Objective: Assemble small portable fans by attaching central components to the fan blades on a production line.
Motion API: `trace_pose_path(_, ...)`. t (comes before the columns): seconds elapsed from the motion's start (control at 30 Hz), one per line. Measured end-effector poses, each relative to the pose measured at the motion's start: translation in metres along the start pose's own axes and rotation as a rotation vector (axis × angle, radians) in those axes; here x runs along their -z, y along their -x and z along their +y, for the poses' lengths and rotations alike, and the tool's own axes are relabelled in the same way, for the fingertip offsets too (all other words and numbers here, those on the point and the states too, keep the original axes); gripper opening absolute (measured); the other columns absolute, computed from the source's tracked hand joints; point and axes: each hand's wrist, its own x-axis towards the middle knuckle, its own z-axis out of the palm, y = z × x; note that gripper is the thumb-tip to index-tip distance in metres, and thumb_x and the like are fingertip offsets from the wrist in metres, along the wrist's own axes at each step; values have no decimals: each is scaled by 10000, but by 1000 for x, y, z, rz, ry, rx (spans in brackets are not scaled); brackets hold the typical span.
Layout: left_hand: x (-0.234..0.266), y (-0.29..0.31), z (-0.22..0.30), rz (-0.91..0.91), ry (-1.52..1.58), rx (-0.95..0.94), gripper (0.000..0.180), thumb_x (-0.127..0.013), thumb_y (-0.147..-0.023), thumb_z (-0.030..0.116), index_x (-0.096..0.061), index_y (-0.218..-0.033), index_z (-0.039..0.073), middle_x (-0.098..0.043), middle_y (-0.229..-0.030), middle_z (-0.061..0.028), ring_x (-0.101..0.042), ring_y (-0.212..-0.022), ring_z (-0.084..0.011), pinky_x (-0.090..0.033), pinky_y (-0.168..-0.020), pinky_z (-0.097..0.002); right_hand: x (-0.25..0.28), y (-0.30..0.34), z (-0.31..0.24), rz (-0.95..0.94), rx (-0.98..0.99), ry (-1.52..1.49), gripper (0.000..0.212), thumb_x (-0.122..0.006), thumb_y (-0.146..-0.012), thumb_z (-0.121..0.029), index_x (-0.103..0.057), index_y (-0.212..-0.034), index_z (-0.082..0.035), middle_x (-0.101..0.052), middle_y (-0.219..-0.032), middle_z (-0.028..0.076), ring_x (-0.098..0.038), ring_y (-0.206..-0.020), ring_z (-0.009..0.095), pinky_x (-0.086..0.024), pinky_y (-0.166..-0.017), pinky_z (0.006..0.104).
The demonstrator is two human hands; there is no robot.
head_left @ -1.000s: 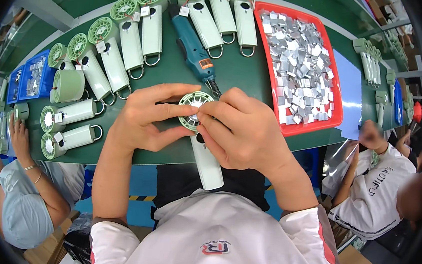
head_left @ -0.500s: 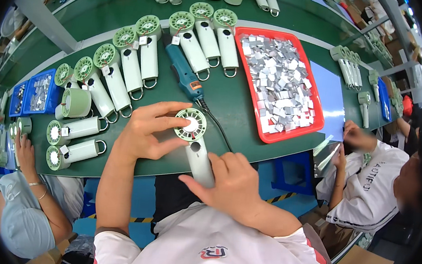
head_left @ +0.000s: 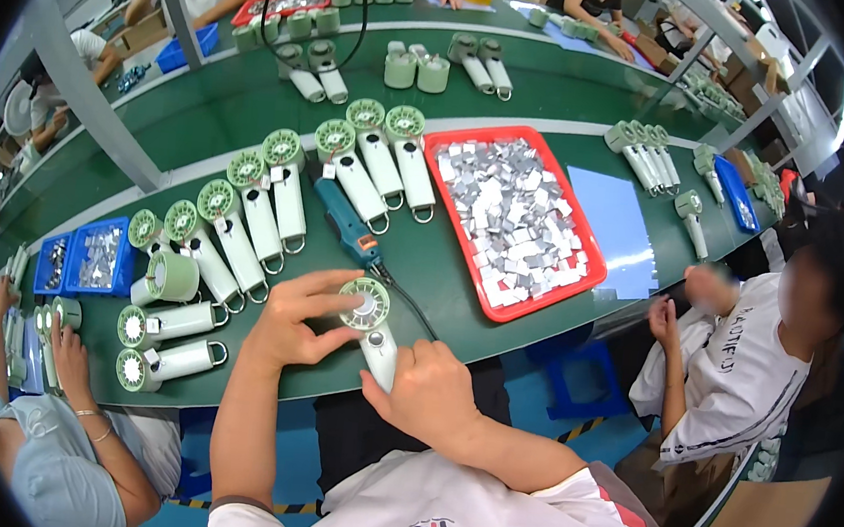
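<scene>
Our left hand (head_left: 299, 319) pinches a handheld fan (head_left: 376, 340) by its green head (head_left: 370, 309); our right hand (head_left: 431, 389) clasps its white handle (head_left: 381, 362).

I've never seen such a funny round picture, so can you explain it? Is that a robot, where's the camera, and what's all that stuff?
There's no robot, just a person's bare hands. A camera on their head looks down, and its very wide lens bends straight edges. The left hand holds the round top of a pale handheld fan, and the right hand holds its handle. On the green table is a red tray full of little silvery and white pieces. Beside it lies a teal tool with a cord, and more fans are lined up too.
</scene>
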Motion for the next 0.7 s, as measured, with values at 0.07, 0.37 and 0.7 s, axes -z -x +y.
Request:
trace_pose_path(0.07,0,2,1,7,10,16,485,-1006,-713,121,-841,-1157,14,-769,-1332,-249,-795,-1157,-356,-644,-998,-413,-2,1,0,-3,-6,-21,438,-898,-820,-373,-707,-769,18,-648,-743,165,-681,-693,345,-582,-601,450)
trace_pose_path(0.37,1,3,-2,7,-53,0,839,-1019,-739,199,-673,-1468,-30,-774,-1346,-219,-785,-1188,-328,-641,-1017,-393,-1,2,6,17,-1,-64,431,-895,-813,-368,-709,-759,17,-652,-740,162,-685,-702,355,-581,-619,459)
trace_pose_path(0.7,-8,16,-24,455,268,23,650,-634,-1116,340,-475,-1602,-62,-692,-1369,-247,-739,-1192,-334,-672,-851,-384,43,-27,16,99,84,-47,419,-904,-790,-373,-708,-725,-8,-621,-686,145,-660,-636,346,-556,-582,461)
